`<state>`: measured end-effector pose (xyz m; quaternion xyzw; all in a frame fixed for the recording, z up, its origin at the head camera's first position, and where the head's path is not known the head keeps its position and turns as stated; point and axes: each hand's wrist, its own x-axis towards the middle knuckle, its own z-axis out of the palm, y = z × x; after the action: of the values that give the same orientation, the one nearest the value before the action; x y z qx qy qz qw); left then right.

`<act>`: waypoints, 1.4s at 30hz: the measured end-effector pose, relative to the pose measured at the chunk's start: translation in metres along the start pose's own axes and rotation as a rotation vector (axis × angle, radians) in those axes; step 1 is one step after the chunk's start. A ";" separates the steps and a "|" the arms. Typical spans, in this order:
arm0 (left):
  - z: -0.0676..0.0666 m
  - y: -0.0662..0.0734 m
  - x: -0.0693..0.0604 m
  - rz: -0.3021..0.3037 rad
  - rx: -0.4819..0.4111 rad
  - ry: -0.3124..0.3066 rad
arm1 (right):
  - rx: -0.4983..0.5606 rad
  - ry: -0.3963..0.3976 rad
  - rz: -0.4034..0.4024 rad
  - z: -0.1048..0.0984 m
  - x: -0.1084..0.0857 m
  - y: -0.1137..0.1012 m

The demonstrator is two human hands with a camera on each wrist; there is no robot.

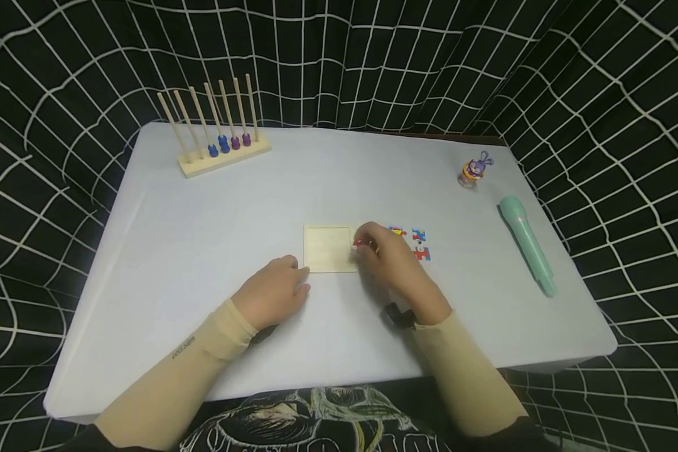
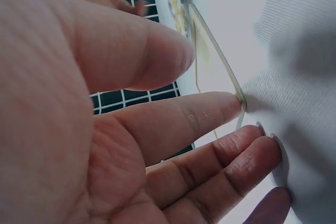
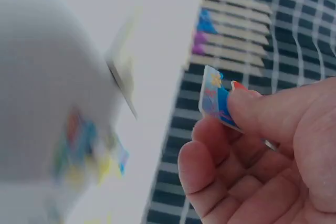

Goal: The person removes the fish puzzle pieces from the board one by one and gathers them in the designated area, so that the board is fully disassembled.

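A pale wooden puzzle tray [image 1: 328, 250] with a thin raised rim lies flat on the white table. My left hand [image 1: 275, 290] rests at its near left corner. In the left wrist view the index fingertip of that hand [image 2: 157, 129] touches the tray's edge, and the fingers are nearly straight. My right hand [image 1: 392, 263], over the tray's right side, pinches a jigsaw piece [image 3: 215, 95] between thumb and fingers. The piece is blue with some red and yellow. More colourful jigsaw pieces [image 1: 421, 253] lie to the right, partly hidden behind the right hand.
A wooden peg rack [image 1: 226, 161] with blue and purple beads stands at the back left. At the right are a small purple rabbit-eared figurine [image 1: 473, 169] and a mint-green microphone-shaped object [image 1: 528, 245]. Black netting with white lines [image 1: 339, 69] surrounds the table [image 1: 164, 232].
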<state>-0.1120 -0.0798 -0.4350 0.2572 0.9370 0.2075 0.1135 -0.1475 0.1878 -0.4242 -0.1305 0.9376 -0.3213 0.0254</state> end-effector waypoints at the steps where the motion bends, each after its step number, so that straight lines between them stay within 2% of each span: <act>1: -0.001 -0.001 0.000 0.001 0.000 -0.005 | 0.002 0.030 0.016 -0.008 -0.003 0.003; 4: -0.003 -0.003 -0.001 0.000 -0.001 -0.014 | -0.004 0.100 0.090 -0.032 -0.013 0.018; 7: -0.006 -0.006 -0.003 -0.006 -0.003 -0.011 | -0.045 0.096 0.195 -0.051 -0.025 0.036; 10: -0.009 -0.009 -0.005 -0.005 -0.010 -0.001 | -0.079 0.003 0.304 -0.061 -0.035 0.053; 14: -0.010 -0.012 -0.008 0.003 -0.008 0.014 | -0.083 -0.150 0.412 -0.061 -0.041 0.064; 17: -0.010 -0.013 -0.009 0.005 -0.005 0.020 | -0.077 -0.167 0.426 -0.056 -0.042 0.069; 23: -0.010 -0.014 -0.011 0.002 -0.005 0.027 | -0.083 -0.117 0.431 -0.048 -0.043 0.075; 28: -0.011 -0.013 -0.015 -0.011 -0.005 0.028 | -0.074 -0.108 0.467 -0.041 -0.043 0.073; 35: -0.011 -0.013 -0.019 -0.031 -0.009 0.037 | -0.088 -0.110 0.473 -0.035 -0.037 0.070; 42: -0.008 -0.012 -0.019 -0.042 -0.031 0.020 | -0.083 -0.089 0.493 -0.034 -0.045 0.069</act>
<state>-0.1042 -0.1019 -0.4318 0.2335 0.9399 0.2221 0.1124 -0.1243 0.2723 -0.4414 0.0871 0.9515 -0.2604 0.1387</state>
